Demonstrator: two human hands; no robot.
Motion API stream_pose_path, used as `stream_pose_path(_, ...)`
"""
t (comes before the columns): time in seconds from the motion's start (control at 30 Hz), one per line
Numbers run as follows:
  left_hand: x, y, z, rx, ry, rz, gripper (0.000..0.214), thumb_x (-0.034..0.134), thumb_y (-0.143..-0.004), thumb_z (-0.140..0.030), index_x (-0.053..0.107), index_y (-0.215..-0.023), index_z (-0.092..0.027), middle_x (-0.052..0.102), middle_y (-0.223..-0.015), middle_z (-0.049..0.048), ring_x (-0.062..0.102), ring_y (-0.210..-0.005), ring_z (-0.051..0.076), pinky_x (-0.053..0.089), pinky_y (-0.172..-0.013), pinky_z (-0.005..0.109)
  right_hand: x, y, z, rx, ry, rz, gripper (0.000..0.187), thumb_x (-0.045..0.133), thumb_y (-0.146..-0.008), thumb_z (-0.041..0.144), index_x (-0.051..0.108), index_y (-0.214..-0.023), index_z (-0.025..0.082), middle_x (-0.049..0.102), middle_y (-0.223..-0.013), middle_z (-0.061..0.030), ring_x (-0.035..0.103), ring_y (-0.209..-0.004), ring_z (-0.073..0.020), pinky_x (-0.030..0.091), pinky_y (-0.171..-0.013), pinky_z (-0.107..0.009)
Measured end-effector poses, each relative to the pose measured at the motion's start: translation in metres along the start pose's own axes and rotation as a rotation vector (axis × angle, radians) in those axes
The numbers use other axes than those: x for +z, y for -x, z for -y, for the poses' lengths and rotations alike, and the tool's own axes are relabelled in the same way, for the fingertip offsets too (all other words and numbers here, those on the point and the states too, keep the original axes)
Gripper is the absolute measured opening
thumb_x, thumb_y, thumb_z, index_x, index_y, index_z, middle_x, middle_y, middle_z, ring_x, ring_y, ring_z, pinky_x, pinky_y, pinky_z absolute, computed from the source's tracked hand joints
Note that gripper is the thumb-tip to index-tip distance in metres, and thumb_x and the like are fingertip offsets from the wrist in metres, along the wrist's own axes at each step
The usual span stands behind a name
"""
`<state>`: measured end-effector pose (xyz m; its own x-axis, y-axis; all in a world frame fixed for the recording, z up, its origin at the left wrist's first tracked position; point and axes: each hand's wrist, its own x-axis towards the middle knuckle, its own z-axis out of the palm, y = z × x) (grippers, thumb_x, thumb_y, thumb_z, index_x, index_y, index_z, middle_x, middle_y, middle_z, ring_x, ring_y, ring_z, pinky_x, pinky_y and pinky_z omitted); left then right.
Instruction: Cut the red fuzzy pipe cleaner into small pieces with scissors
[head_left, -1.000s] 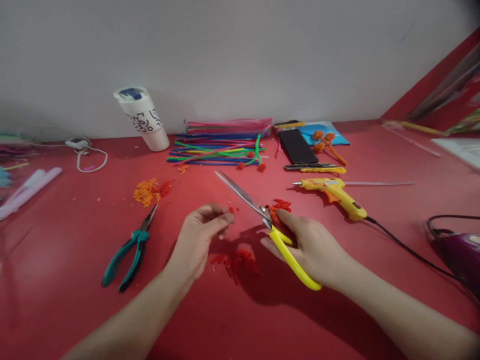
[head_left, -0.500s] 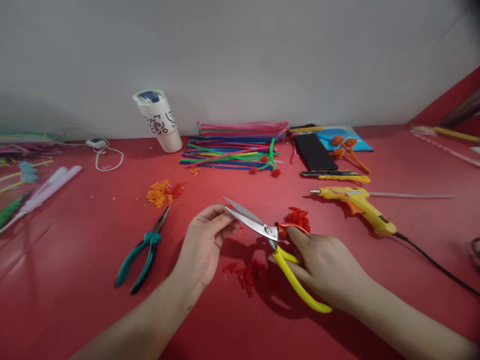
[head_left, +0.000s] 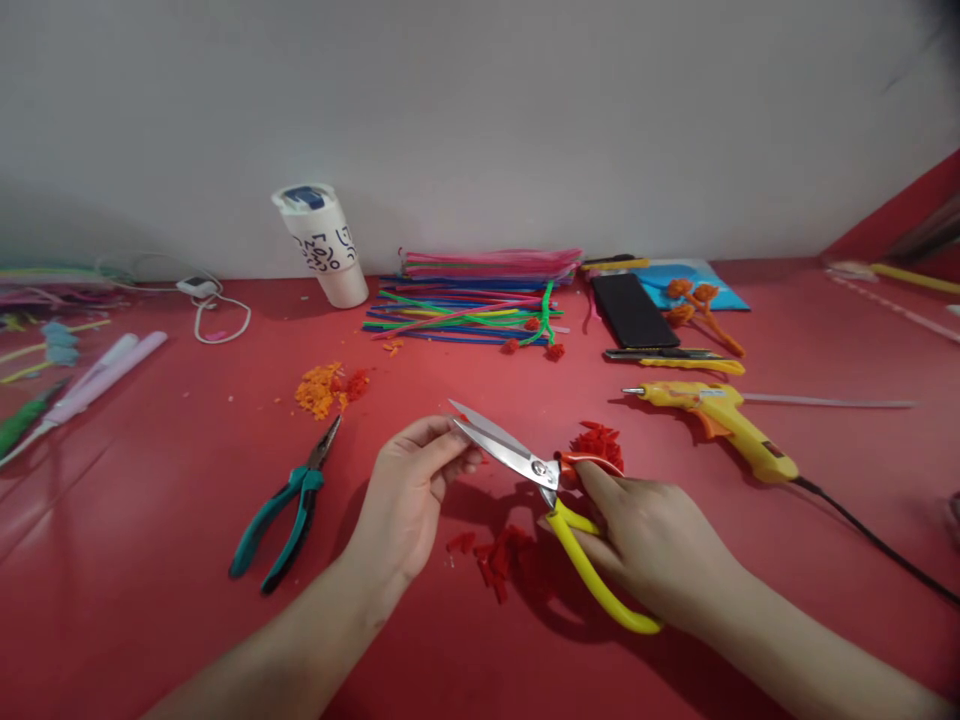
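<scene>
My right hand (head_left: 652, 545) grips yellow-handled scissors (head_left: 540, 480), blades slightly apart and pointing left. My left hand (head_left: 409, 490) is pinched just at the blade tips, its fingertips closed on something too small to make out. Below the blades a scatter of short red cut pieces (head_left: 499, 555) lies on the red table (head_left: 150, 600). A small heap of red pieces (head_left: 598, 440) sits just beyond my right hand.
Teal-handled pliers (head_left: 289, 505) lie left of my hand. An orange-and-red crumb pile (head_left: 326, 388), a white patterned cup (head_left: 324, 245), coloured pipe cleaners (head_left: 472, 300), a black phone (head_left: 634, 312), a yellow glue gun (head_left: 724, 420) with black cord and orange pipe-cleaner flowers (head_left: 697, 300) lie farther back.
The scissors swung down from pointing up-left to lying nearly level, their tips now at my left fingertips. The camera view shifted left.
</scene>
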<state>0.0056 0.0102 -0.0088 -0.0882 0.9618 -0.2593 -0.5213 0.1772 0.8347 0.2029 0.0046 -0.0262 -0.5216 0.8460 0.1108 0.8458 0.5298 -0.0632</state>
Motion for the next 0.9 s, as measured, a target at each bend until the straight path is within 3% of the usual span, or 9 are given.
stream_pose_path(0.57,0.001,0.001,-0.001,0.031,0.01,-0.008,0.003,0.064,-0.064,-0.011,0.065,-0.063,-0.013,0.062,-0.059,-0.0015,0.055,-0.052,0.005,0.045,-0.055,0.016,0.003,0.002,0.001,-0.022,0.047,-0.06,0.037,0.033,-0.083,0.052,0.042,-0.067,0.02,0.054,-0.045,-0.0006,0.049,-0.036,-0.0158,0.016,-0.041,-0.025)
stream_pose_path(0.9,-0.004,-0.001,0.003,-0.006,-0.018,0.061,0.002,0.064,-0.067,-0.014,0.063,-0.067,-0.012,0.063,-0.063,0.0,0.055,-0.054,0.005,0.044,-0.057,0.016,-0.012,-0.003,0.005,0.201,-0.091,0.143,0.037,0.036,-0.077,0.057,0.044,-0.069,0.022,0.057,-0.052,-0.0016,0.051,-0.043,-0.0169,0.019,-0.042,-0.025)
